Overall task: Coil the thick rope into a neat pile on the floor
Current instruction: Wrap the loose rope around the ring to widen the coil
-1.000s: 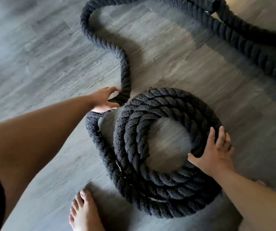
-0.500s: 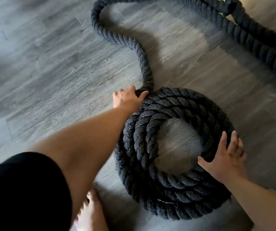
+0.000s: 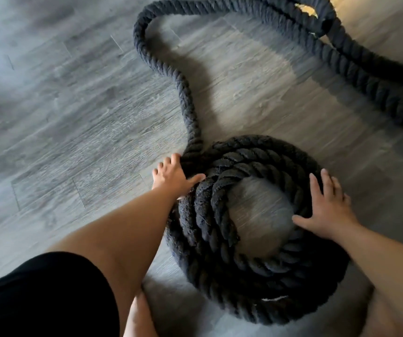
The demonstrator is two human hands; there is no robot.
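A thick black twisted rope lies partly wound into a round coil (image 3: pixel 251 283) of several turns on the grey wood-look floor (image 3: pixel 74 132). My left hand (image 3: pixel 175 177) presses against the coil's left outer side, fingers spread, where the loose rope joins it. My right hand (image 3: pixel 327 210) lies flat with straight fingers on top of the coil's right side. The free length of rope (image 3: pixel 186 93) runs up from the coil, bends at the top and crosses to the far right.
More loose rope (image 3: pixel 371 76) lies in thick strands across the upper right. My bare foot (image 3: pixel 137 314) stands at the bottom edge just left of the coil. My dark sleeve fills the bottom left corner.
My left hand has pushed the outer loop in against the coil, closing the gap that stood open a second ago. The free rope has swung right. My right hand stays on the coil.
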